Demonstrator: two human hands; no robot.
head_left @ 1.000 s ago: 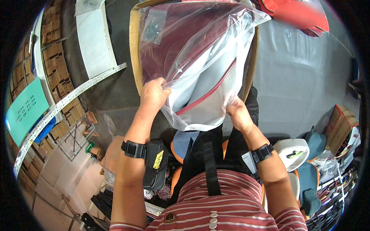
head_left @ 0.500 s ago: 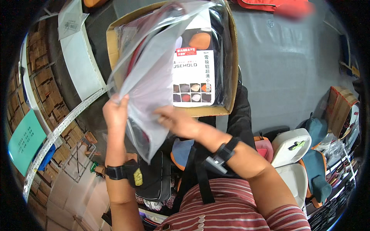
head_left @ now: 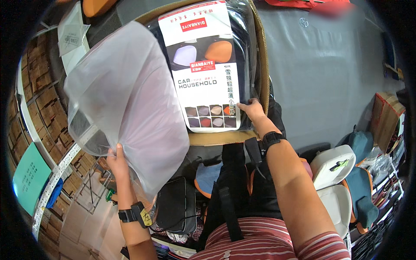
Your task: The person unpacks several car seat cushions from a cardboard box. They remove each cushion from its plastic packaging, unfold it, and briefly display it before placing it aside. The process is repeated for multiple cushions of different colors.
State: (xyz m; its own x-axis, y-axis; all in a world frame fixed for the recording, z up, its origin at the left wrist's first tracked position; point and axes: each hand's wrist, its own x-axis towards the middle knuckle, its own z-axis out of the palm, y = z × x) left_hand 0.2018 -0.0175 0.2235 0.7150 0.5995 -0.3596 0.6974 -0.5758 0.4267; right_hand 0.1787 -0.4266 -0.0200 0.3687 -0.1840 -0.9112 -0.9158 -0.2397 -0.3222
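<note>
At the left, my left hand point(head_left: 117, 159) pinches the lower edge of a large translucent plastic bag point(head_left: 143, 104). A whitish-pink surface shows through the bag, which hangs over the left side of an open cardboard carton point(head_left: 212, 138). In the carton lies a dark seat cover package point(head_left: 244, 56) in clear plastic, with a printed card insert point(head_left: 208, 95) showing small pictures of seat covers. My right hand point(head_left: 253, 110) has its fingers closed at the package's near right corner, over the card's edge. Some of those fingertips are hidden between the package and the carton wall.
A grey surface point(head_left: 316, 86) extends right of the carton. White seat-shaped pads point(head_left: 333, 162) and a teal cushion point(head_left: 360, 190) lie at the lower right, near another cardboard box point(head_left: 385, 125). A black bag point(head_left: 177, 203) sits below; a white shelf edge point(head_left: 56, 173) runs at the left.
The translucent bag has swung left off the carton, uncovering the whole card. My left hand has moved left and down with it; my right hand has left the bag for the package's right corner.
</note>
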